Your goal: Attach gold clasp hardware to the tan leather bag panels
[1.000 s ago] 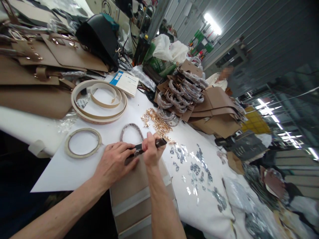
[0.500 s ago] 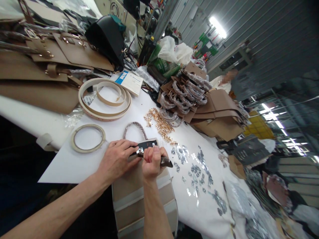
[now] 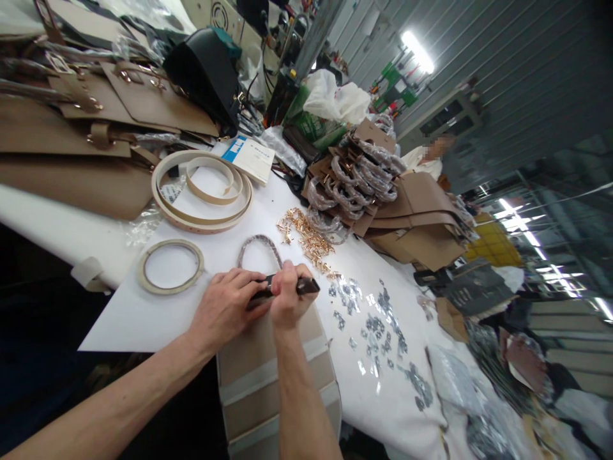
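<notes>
The right grip (image 3: 288, 297) is clenched around a dark tool (image 3: 308, 287) at the far end of a brown panel (image 3: 251, 365), which lies beneath it. Just beside, the left grip (image 3: 230, 303) rests on the panel; whether it pinches anything, I cannot tell.

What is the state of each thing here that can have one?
Long dark hand tool, gripped
Right hand, closed around it
Left hand, palm down near it
Brown arched handle, plastic-wrapped
Small gold metal pieces, heaped
Thin silver metal plates, scattered
Blue-and-white booklet, closed
White tube lamp, lit
</notes>
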A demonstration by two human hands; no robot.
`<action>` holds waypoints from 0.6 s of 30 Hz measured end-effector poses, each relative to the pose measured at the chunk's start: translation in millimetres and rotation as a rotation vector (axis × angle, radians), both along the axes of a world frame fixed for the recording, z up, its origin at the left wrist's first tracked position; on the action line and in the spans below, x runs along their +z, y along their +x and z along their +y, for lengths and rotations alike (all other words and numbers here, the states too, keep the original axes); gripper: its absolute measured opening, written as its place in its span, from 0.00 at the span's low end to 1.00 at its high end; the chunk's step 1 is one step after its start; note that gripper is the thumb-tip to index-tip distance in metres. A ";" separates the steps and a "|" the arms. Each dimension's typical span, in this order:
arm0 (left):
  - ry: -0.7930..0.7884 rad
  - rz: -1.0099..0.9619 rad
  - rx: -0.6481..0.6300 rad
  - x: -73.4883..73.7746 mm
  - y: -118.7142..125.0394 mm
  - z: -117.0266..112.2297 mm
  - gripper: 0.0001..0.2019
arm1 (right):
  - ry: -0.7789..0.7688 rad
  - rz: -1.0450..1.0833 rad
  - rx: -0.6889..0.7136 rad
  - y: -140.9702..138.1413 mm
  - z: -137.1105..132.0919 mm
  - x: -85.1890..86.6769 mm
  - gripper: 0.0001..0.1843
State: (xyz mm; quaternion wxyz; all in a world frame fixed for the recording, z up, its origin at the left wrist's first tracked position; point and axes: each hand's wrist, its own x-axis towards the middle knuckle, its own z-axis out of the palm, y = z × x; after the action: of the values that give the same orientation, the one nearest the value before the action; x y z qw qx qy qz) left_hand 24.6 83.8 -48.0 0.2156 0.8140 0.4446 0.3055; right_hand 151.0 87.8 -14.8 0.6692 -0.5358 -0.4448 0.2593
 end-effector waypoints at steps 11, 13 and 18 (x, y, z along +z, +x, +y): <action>-0.030 0.027 0.020 1.2 0.4 -0.1 0.22 | -0.111 -0.073 0.168 -7.2 32.8 13.4 0.27; -0.021 0.037 0.022 1.4 0.1 0.0 0.21 | -0.111 -0.124 0.171 -9.5 32.0 9.6 0.27; -0.043 0.017 0.017 0.8 0.8 0.3 0.18 | -0.109 -0.057 0.137 -1.1 23.0 9.1 0.27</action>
State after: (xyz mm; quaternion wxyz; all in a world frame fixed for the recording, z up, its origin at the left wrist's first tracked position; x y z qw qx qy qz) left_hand 25.4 84.1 -47.2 0.2265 0.8078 0.4601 0.2906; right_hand 149.9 110.9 -5.8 0.6069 -0.5468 -0.4843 0.3130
